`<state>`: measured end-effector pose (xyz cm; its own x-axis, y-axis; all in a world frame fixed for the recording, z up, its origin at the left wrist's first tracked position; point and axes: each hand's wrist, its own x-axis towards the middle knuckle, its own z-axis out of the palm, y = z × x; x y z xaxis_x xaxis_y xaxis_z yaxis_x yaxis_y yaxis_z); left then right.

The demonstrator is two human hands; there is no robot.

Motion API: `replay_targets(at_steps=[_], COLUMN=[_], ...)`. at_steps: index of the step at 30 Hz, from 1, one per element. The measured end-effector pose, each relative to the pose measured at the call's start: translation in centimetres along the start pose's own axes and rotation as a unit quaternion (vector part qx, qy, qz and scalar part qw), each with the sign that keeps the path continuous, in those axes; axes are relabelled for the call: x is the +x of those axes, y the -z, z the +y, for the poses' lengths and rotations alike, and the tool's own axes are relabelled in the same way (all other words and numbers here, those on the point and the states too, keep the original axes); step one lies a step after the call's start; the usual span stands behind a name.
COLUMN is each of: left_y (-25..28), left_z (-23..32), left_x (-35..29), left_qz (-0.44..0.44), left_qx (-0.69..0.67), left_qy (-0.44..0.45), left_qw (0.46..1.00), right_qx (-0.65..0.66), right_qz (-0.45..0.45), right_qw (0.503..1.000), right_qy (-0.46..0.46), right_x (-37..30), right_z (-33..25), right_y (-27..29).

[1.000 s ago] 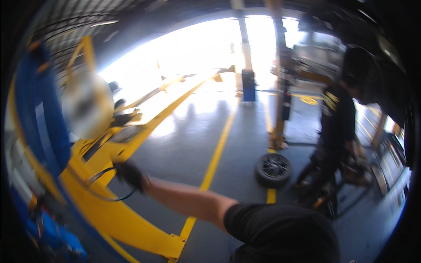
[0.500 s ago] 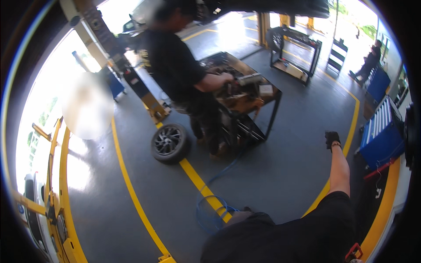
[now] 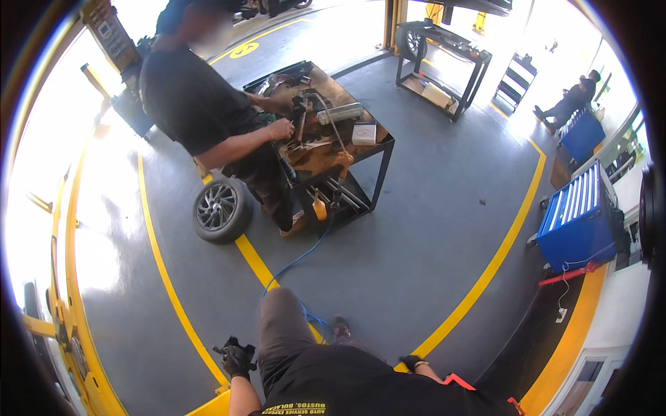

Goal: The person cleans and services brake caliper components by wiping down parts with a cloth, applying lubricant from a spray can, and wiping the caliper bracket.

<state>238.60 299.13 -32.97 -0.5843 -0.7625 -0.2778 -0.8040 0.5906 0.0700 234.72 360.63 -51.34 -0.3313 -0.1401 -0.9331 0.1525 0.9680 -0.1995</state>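
The person's left hand [image 3: 238,360] hangs low at the near left, its dark glove blurring into a small black shape, so whether its fingers pinch something is unclear; the right hand [image 3: 413,362] hangs at the near right, gloved too, its grip hidden by angle and smallness. Nearest the feet lies the blue hose [image 3: 306,255], thin, smooth and looped, running from the bench [image 3: 316,162] to behind the bent knee [image 3: 281,312]. Footing well here probably means lifting each shoe [image 3: 340,328] clear of those loops, arms kept close. Farther left, a rubber tyre [image 3: 240,220] with a spoked metal rim lies on its side on the smooth grey floor [image 3: 430,229]; a co-worker [image 3: 198,104] bends over the bench's stained brown top.
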Motion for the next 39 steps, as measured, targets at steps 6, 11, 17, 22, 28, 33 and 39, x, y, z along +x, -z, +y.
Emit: replay_targets(at_steps=[6,11,17,22,28,33,39], left_y=[-0.7,-3.1,-3.9,-5.6,-7.6,-12.0,-14.8], left_z=[8.6,16.6,32.5,39.8,46.1,52.5,62.5], left_x=[1.9,2.4,3.8,6.9,5.3,4.9,-1.0], left_qz=[0.038,-0.093,-0.243,-0.184,-0.109,0.057,-0.062], left_qx=[0.082,0.057,-0.305,-0.268,-0.113,0.086,0.031], left_qy=[-0.134,-0.185,0.179,-0.218,-0.222,-0.253,-0.120], left_qw=[0.987,0.977,0.903,0.920,0.962,0.962,0.990], right_qx=[-0.073,-0.003,-0.071,-0.228,-0.377,-0.295,0.332], right_qz=[0.131,0.533,0.591,0.439,0.360,0.401,-0.019], right_qw=[0.985,0.819,0.683,0.777,0.749,0.665,0.729], right_qy=[-0.084,0.211,0.423,0.388,0.409,0.557,0.599], right_x=[6.4,6.6,4.4,11.2,12.3,13.8,7.3], right_z=[6.1,-10.2,-34.4,-42.4,-46.0,-46.7,-35.0], right_y=[17.4,40.8,63.1,71.8,72.2,74.3,85.0])
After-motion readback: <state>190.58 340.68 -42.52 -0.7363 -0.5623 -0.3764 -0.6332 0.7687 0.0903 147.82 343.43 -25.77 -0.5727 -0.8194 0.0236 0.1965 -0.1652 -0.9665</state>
